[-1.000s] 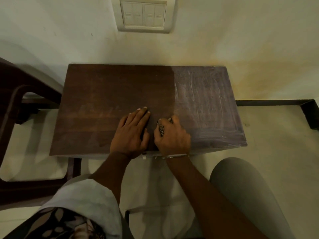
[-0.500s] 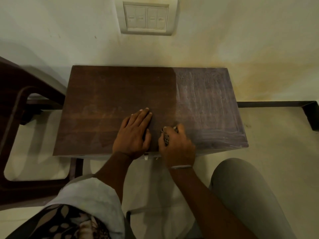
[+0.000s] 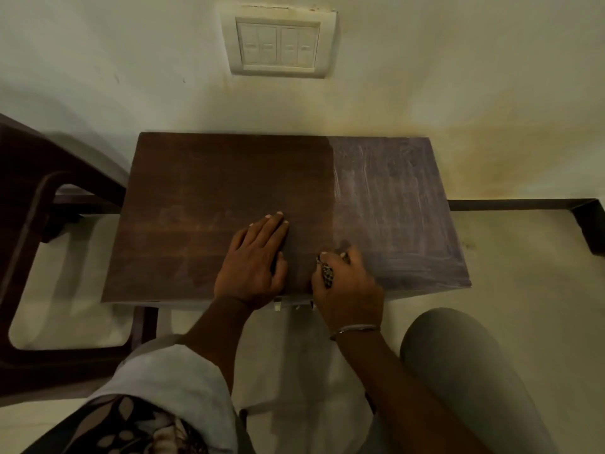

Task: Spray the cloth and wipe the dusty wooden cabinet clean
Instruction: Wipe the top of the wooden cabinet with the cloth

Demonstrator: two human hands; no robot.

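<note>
The likeliest failure is a smeared finish rather than a clean one. The cloth [image 3: 327,274] is bunched so small inside the curled right hand [image 3: 349,291] that only a speckled scrap shows between thumb and fingers. A wad that size could load up with dust and drag it back over wiped wood, or skip strips. The pale streaks on the right part suggest dust pushed about rather than lifted. A dry cloth would make this worse, but no spray bottle is in view and I cannot tell how damp the cloth is. The right hand sits at the near edge, so a stroke toward the person could sweep dust onto the floor or lap. The left hand [image 3: 251,262] lies flat, fingers straight, on the cleaner wood just left of the right hand, and may leave prints there.

The cabinet [image 3: 229,178] stands against the far wall, with a chair [image 3: 39,198] to its left. Its top is dark, even brown across the left and middle. The right third [image 3: 393,204] is greyish, filmed with dust and streaked.
</note>
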